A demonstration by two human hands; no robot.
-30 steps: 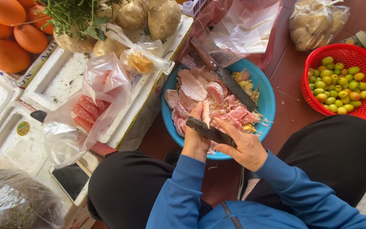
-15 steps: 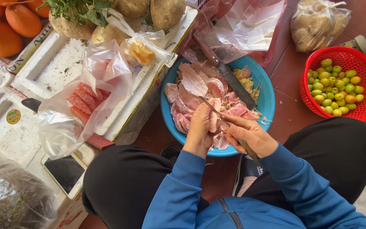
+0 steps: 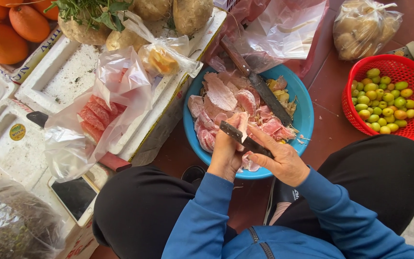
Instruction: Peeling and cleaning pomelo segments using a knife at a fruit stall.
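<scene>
My right hand [image 3: 281, 160] grips a small dark-bladed knife [image 3: 239, 138] over a blue bowl [image 3: 307, 112]. My left hand [image 3: 226, 153] holds a pink piece of peeled fruit [image 3: 242, 121] against the blade. The bowl is filled with pink fruit segments and peelings [image 3: 226, 98]. A second, larger knife [image 3: 257, 84] with a wooden handle rests across the bowl's far side. Both sleeves are blue.
A red basket of small green fruits [image 3: 390, 98] sits at the right. White foam boxes [image 3: 63, 76] at left hold a plastic bag of pink segments [image 3: 94, 117], orange fruits [image 3: 5, 33], and pale round fruits. A phone [image 3: 75, 196] lies near my left knee. Clear bags lie beyond the bowl.
The small knife has turned in my right hand and now cuts into the pink piece held by my left hand; both hands stayed over the bowl's near edge.
</scene>
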